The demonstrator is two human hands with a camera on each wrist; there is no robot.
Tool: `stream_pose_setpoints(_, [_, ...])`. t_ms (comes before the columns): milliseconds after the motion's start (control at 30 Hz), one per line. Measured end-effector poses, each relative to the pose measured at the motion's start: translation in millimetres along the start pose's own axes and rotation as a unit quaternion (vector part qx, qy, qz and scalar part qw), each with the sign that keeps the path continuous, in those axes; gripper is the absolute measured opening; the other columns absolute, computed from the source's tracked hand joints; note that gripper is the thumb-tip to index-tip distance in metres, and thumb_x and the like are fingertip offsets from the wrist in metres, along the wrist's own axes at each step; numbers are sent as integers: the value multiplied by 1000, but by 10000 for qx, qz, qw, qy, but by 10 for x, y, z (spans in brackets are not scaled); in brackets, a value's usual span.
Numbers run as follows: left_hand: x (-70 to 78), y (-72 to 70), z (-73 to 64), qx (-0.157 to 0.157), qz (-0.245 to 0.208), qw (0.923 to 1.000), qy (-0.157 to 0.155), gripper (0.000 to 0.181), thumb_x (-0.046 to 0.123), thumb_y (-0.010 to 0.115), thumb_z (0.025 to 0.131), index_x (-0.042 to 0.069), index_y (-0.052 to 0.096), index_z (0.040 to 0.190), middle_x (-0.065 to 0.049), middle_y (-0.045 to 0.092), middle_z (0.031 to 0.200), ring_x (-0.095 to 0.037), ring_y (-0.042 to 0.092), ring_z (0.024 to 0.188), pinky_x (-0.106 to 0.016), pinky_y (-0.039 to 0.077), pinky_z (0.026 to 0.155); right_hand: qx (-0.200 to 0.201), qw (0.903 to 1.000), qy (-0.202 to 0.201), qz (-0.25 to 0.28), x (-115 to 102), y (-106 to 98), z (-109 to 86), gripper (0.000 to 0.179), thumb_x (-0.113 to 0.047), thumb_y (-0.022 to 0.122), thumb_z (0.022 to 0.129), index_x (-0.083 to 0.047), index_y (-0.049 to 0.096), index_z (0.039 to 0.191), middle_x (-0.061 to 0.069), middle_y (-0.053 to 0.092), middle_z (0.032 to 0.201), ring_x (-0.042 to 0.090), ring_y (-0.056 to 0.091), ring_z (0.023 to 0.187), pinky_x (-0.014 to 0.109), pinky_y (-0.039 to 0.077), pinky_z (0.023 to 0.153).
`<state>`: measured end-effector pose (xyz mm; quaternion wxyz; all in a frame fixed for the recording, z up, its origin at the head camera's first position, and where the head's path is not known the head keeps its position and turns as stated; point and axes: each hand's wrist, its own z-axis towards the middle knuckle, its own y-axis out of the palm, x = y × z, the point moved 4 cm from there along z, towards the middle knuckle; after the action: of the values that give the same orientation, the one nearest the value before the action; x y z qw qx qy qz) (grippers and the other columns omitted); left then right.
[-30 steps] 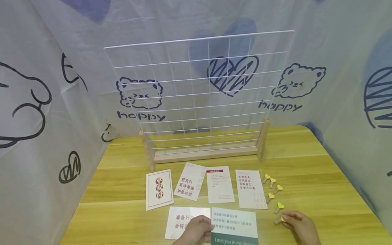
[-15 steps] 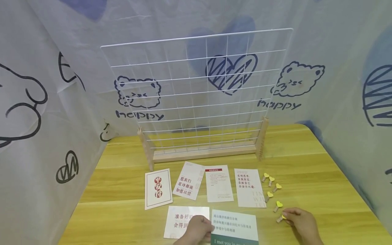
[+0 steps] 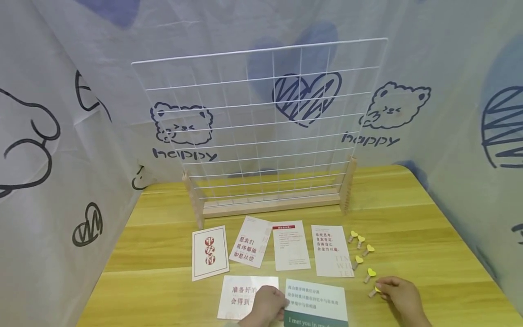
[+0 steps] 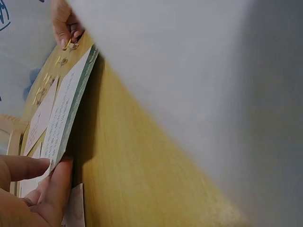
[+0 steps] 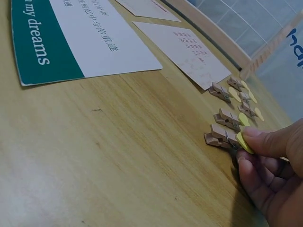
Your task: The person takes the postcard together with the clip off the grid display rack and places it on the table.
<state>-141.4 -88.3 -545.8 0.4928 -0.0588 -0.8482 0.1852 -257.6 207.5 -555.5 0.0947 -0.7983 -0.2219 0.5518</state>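
Observation:
A white-and-green card [image 3: 314, 297] is pinched at its left edge by my left hand [image 3: 267, 305]. In the left wrist view that card [image 4: 71, 101] is raised and tilted above the table, thumb on one face and fingers on the other. My right hand [image 3: 402, 297] pinches a small wooden clothespin [image 5: 221, 137] by its yellow heart, between thumb and forefinger. Several more heart clothespins [image 3: 370, 274] lie in a loose line just beyond it. Under and beside my left hand lies a white card with red print [image 3: 237, 297], partly covered.
A white wire grid [image 3: 261, 113] stands upright on a wooden base [image 3: 271, 206] at the back. Before it lie several printed cards: a red-bordered one [image 3: 210, 254], a slanted one [image 3: 249, 243], and two others to the right. Patterned cloth [image 3: 449, 68] surrounds the wooden table [image 3: 135, 272].
My right hand and the pinched clothespin have shifted slightly toward the front right of the table. The left hand keeps its pinch on the card, which has moved only a little.

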Motion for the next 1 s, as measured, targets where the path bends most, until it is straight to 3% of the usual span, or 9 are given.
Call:
stream_pose_setpoints(267, [41, 0, -28, -105, 97, 9998, 165, 8, 5, 61, 74, 2, 56, 67, -4, 53, 54, -9, 53, 45, -21, 47, 43, -28, 9979, -106, -631, -23, -14, 15, 20, -9, 60, 79, 9, 59, 88, 2, 59, 71, 13, 54, 64, 19, 48, 54])
stream_pose_setpoints(667, [-8, -74, 31, -268, -28, 9995, 149, 7, 6, 59, 74, 1, 59, 69, -5, 55, 55, -10, 55, 47, -22, 48, 45, -74, 9930, -195, -1159, -105, -93, 25, 42, -35, 61, 78, 4, 60, 94, 6, 61, 83, 22, 54, 77, 27, 45, 59])
stream_pose_setpoints(833, [34, -169, 81, -129, -56, 9992, 384, 7, 9, 58, 73, 2, 59, 71, -3, 54, 58, -12, 53, 50, -24, 47, 47, 7, 9889, -682, -1319, -265, -50, 68, 41, -33, 57, 81, 4, 58, 100, 12, 61, 90, 27, 54, 83, 35, 46, 66])
stream_pose_setpoints(1000, [144, -341, 192, -6, 87, 9995, 295, 12, 16, 59, 76, 4, 59, 76, -2, 54, 66, -14, 51, 58, -26, 45, 52, 63, 9825, -1343, -1287, -533, 127, 150, 35, -27, 54, 84, 4, 57, 101, 15, 60, 93, 28, 54, 85, 41, 47, 69])
